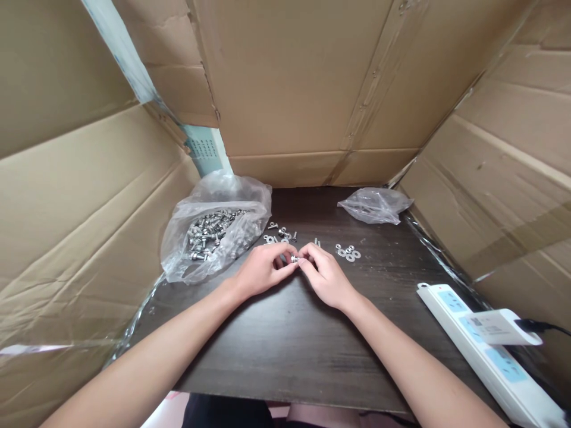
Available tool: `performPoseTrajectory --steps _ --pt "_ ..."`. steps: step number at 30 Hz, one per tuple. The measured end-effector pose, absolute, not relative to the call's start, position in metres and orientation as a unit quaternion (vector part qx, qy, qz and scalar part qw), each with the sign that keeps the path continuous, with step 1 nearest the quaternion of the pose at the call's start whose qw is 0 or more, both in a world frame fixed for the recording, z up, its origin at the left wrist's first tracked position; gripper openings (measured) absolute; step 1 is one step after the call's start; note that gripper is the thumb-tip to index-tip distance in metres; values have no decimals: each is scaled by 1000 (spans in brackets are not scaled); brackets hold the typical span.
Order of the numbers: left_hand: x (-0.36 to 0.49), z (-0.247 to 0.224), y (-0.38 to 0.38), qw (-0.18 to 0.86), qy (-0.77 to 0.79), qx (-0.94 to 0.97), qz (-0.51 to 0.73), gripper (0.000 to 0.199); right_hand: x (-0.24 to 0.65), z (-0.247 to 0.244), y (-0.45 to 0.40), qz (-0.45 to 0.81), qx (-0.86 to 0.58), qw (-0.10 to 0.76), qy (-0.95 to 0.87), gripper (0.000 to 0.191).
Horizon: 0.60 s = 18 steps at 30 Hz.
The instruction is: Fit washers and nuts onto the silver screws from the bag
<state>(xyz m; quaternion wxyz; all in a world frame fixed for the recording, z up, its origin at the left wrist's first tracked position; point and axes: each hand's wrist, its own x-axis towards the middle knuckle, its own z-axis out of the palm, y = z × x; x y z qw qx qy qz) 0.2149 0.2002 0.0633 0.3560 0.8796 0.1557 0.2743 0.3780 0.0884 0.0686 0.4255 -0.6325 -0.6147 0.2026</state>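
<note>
A small metal bolt (294, 259) with what looks like a washer near its head is pinched between both hands over the dark table. My left hand (267, 267) has its thumb and fingertips closed around the head end. From the other side, the fingertips of my right hand (325, 273) are closed on the shank end, which they mostly cover. Just beyond my left fingers lie several loose bolts and washers (285, 233). A couple of bolts (316, 242) sit behind my right hand. Flat washers and small rings (349, 254) form a group to its right.
A clear plastic bag (176, 238) full of bolts stands open at the left back. Another crumpled plastic bag (377, 206) lies at the right back. On the right is a white power strip (479, 351) with a plugged-in adapter (504, 327). Cardboard walls (303, 89) surround the table (267, 351).
</note>
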Motion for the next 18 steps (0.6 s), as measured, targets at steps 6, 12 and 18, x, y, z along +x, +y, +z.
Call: performPoseTrajectory --steps 6,12,18 --pt "215 63 199 367 151 876 274 13 381 64 90 184 -628 412 -634 32" --pt "215 65 200 355 162 890 234 11 339 91 80 -97 -576 430 -688 15" --pt "216 65 198 333 183 900 212 17 181 99 106 -16 -412 273 -869 25"
